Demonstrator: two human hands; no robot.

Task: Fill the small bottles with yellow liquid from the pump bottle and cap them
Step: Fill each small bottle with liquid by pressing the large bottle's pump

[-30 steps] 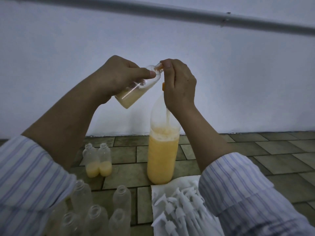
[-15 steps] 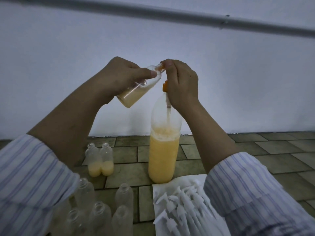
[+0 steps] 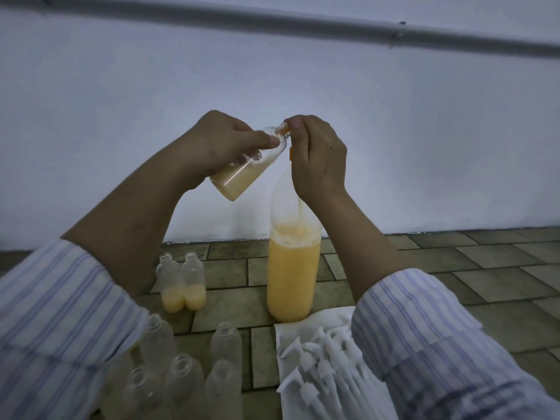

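Fingers of the left hand (image 3: 224, 144) are curled round a small bottle (image 3: 245, 165), thumb clamped across its shoulder, holding it tilted with the neck pointing up toward 1 o'clock, about a third full of yellow liquid pooled at the low end. Right hand (image 3: 318, 159) has its fingers bunched and pinching the orange pump head (image 3: 290, 153) right at that neck; the pump itself is mostly hidden behind the hand, so can't see the nozzle properly. Below it stands the big pump bottle (image 3: 292, 268), clear plastic, a bit over half full of yellow stuff with foam on top. No labels or writing I can read on anything.

At 8 o'clock from the big bottle, two part-filled bottles (image 3: 181, 283) stand touching, uncapped. Toward 7 o'clock there's a cluster of empty bottles (image 3: 181, 371), blurry and partly cut off by the left sleeve (image 3: 54, 322). At 6 o'clock a white paper towel (image 3: 315, 322) holds a pile of white caps (image 3: 327, 368), half covered by the right sleeve (image 3: 430, 344). All on a tiled floor (image 3: 485, 268) against a white wall (image 3: 424, 131)
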